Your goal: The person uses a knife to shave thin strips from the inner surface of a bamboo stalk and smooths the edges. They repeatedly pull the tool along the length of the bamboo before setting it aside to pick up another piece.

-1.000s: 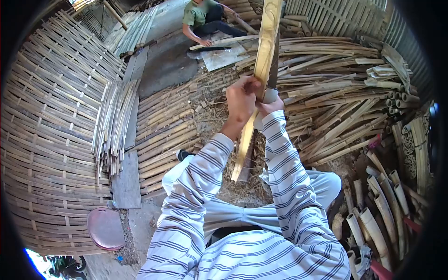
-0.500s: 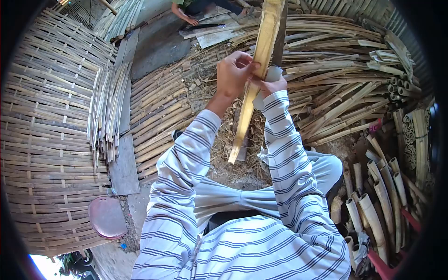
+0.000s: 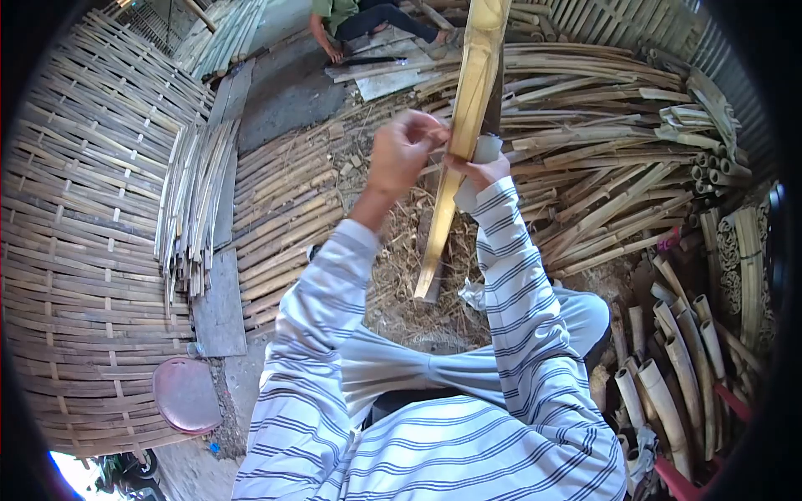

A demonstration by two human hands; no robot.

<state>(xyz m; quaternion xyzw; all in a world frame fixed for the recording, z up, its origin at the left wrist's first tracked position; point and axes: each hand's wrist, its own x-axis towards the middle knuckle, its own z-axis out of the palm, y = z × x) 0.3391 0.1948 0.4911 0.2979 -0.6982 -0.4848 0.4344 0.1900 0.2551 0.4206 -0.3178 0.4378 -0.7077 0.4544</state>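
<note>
A long split bamboo piece (image 3: 464, 108), its yellow inner face up, slants from the top of the head view down to above the floor litter. My right hand (image 3: 484, 173) grips it by the right edge, thumb across the inner face. A pale grey pad (image 3: 487, 150) lies between that hand and the bamboo. At the left edge, my left hand (image 3: 399, 154) is closed, fingers curled and pinched near the bamboo; whatever is between them is hidden. Behind the bamboo a dark upright bar (image 3: 494, 100) shows partly.
Bamboo strips (image 3: 585, 125) are heaped at right, and bamboo tubes (image 3: 664, 401) stand at lower right. Woven bamboo matting (image 3: 92, 225) covers the left side, near a round stool (image 3: 185, 396). Shavings (image 3: 401, 275) litter the floor. Another person's hand (image 3: 336, 55) rests on the ground ahead.
My left hand has drawn left and slightly down, away from the middle of the bamboo. My right hand keeps its grip, slightly lower. The view has tilted up a little.
</note>
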